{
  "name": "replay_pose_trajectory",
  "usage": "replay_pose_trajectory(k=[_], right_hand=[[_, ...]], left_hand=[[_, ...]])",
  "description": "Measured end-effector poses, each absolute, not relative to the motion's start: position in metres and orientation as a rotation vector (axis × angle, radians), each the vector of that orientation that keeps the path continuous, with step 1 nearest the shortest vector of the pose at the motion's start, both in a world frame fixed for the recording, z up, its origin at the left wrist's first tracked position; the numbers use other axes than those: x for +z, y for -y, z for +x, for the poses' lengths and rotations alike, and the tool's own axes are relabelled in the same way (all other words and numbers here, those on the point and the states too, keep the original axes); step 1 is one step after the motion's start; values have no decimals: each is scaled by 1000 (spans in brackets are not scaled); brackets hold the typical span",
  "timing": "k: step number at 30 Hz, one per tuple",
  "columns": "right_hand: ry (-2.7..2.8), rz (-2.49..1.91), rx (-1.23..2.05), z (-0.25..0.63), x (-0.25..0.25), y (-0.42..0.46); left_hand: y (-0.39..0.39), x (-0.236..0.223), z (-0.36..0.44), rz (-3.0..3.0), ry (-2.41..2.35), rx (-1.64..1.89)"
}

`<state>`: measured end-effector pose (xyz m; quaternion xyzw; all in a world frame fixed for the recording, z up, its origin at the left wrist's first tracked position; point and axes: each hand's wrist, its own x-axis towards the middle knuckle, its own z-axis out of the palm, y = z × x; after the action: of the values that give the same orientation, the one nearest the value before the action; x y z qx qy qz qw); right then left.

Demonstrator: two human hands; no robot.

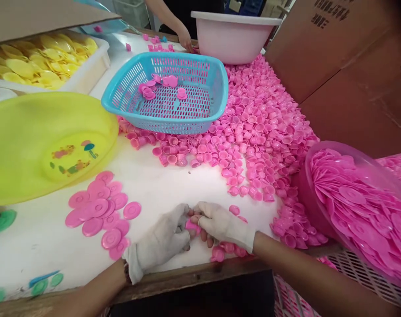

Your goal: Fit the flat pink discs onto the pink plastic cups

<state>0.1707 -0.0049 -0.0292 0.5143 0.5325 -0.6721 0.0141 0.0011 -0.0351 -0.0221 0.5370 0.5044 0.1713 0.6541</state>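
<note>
My left hand (165, 240) and my right hand (220, 222), both in white fingerless gloves, meet above the white table near its front edge. Between their fingertips is a small pink plastic piece (193, 226), mostly covered, so I cannot tell if it is a toy cup, a saucer or both. Left of my left hand lies a loose pile of pink toy saucers (98, 207). A few pink toy cups (218, 253) sit under and beside my right wrist.
A blue basket (167, 125) holds several pink pieces. Behind and right spreads a heap of toy cups (253, 127). A yellow basin (18, 145), a pink tub (307, 193) of saucers and a white basin (233, 39) stand around. Another person's hand (185, 38) is at the back.
</note>
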Motion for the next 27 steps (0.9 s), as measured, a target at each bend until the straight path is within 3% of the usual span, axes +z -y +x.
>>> replay_pose_trajectory(k=[4, 10, 13, 18, 22, 27], right_hand=[[-1877, 1546, -1951, 166, -6, -9], [-2672, 1644, -2418, 173, 75, -43], [-2862, 1833, -2007, 195, 85, -36], [-2660, 1937, -795, 249, 24, -4], [-2484, 1922, -778, 251, -12, 6], [-2633, 1695, -954, 198, -5, 7]], left_hand=[[56, -18, -7, 1253, -1339, 330], [60, -16, -68, 2045, -1815, 370], [44, -15, -92, 2334, -1902, 210], [30, -14, -93, 2509, -1933, -205], [31, -14, -83, 2417, -1983, -162], [39, -10, -81, 2424, -1965, -78]])
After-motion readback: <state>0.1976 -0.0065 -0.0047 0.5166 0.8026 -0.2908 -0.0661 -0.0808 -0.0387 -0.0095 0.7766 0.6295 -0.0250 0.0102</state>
